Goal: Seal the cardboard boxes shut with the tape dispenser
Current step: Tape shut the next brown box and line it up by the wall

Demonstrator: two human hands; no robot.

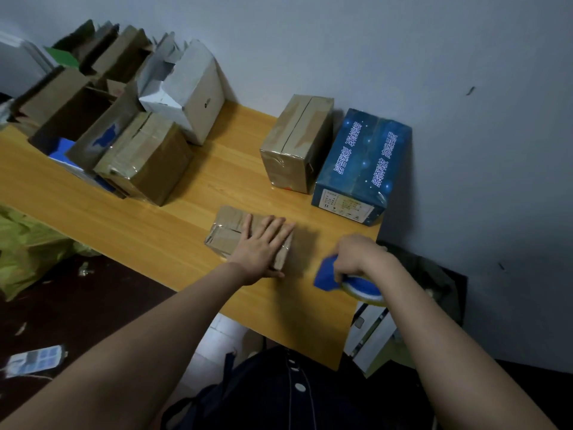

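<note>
1. Nearest the person, the right hand [356, 252] is curled round the blue tape dispenser [361, 288]. It holds it over the near right corner of the bench [139, 225], just beside the box being worked on but apart from it.
2. The left hand [263, 243] lies flat with straight fingers on top of the small cardboard box [226, 228], pressing it down. The box sits on the bench towards the near edge, and some glossy tape shows on its top and end.
3. The step in hand looks like sealing this small box: one hand steadies it while the other readies the tape. Whether its seam is already fully covered cannot be told, as the hand hides much of the top.
4. The next move probably calls for bringing the dispenser to one end of the seam, and for shifting the pressing hand clear of the line of tape.
5. Further back on the right, a brown taped box [294, 144] stands touching a blue printed box [362, 166]. Both appear sealed.
6. Far left, a taped brown box [145, 159], a white box [186, 91] and several open boxes [77, 110] crowd together, likely awaiting tape.
</note>
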